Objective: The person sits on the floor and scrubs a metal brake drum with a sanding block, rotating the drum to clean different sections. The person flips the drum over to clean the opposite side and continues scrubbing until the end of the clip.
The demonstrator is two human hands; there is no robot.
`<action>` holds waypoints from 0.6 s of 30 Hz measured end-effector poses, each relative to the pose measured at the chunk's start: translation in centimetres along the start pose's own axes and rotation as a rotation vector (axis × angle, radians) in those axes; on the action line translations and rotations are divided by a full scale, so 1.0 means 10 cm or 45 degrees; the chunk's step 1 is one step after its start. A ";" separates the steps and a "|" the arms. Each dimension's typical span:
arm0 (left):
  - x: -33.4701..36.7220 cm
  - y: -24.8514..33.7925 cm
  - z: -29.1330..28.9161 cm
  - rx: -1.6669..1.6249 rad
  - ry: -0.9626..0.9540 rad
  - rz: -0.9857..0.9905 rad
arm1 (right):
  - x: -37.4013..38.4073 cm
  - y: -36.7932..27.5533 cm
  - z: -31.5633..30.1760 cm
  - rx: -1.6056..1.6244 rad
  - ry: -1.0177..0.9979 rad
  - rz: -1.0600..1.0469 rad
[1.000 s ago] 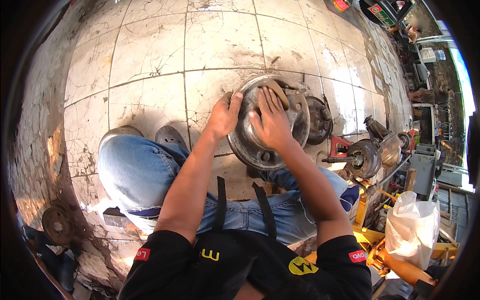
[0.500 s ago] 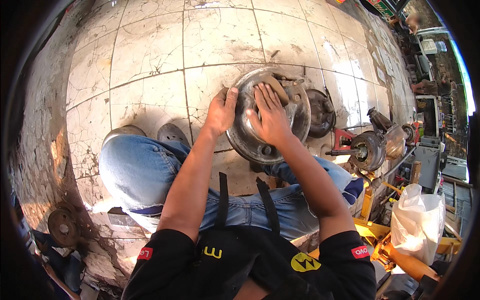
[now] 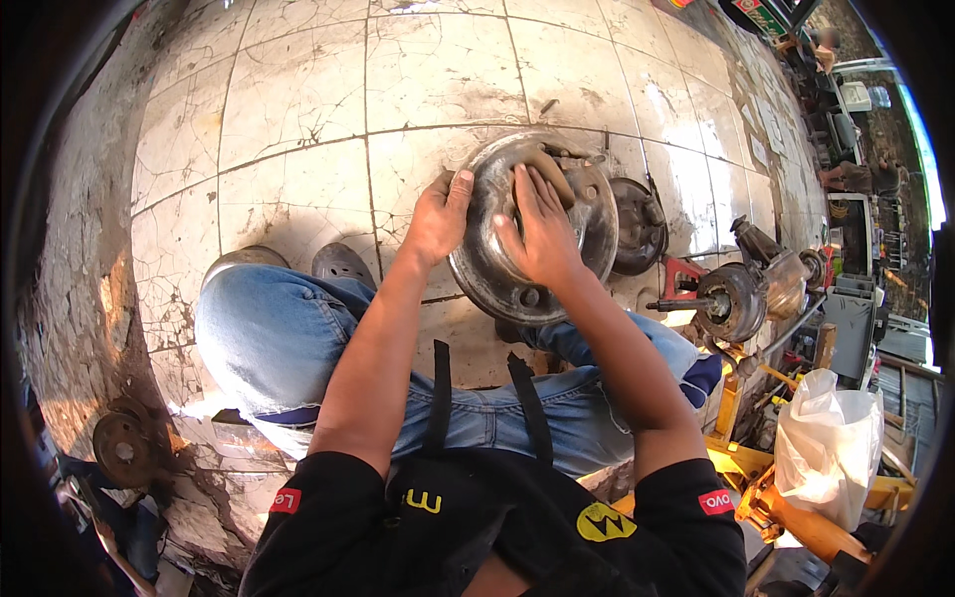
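Note:
A large round metal brake backing plate leans tilted in front of me, between my legs. My left hand is closed on its left rim, thumb on the near face. Against its upper middle, my right hand presses a curved brown piece that looks like sandpaper, with the fingers straight and together and the thumb apart. Part of the piece is hidden under those fingers. At the plate's upper right edge some small fittings show.
A second dark round plate lies on the tiled floor just right of the first. Farther right, an axle hub assembly sits by a red stand. A white plastic bag and an orange jack are at the lower right.
My right fingers have shifted slightly to the right across the plate, and the brown piece looks more curved. My left hand keeps its place on the rim.

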State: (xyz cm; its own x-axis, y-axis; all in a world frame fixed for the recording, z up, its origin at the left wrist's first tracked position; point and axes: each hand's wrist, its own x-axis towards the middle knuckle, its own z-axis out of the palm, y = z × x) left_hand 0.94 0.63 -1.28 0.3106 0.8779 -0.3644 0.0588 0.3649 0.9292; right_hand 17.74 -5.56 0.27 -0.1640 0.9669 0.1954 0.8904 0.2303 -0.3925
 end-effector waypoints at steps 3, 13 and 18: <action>0.03 -0.09 -0.03 -0.062 0.019 0.037 | 0.21 -0.08 0.06 0.010 0.008 0.090; -0.06 -0.03 0.00 -0.130 -0.032 0.031 | 0.21 -0.11 0.02 -0.008 0.014 0.122; 0.00 -0.10 0.01 -0.027 0.016 0.007 | -0.05 -0.02 -0.04 0.023 -0.023 0.010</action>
State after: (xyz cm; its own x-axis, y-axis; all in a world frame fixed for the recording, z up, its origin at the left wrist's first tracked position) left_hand 0.93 0.26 -2.18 0.2989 0.8836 -0.3603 0.0370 0.3666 0.9297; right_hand 17.84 -6.17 0.62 -0.1646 0.9705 0.1760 0.8841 0.2242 -0.4100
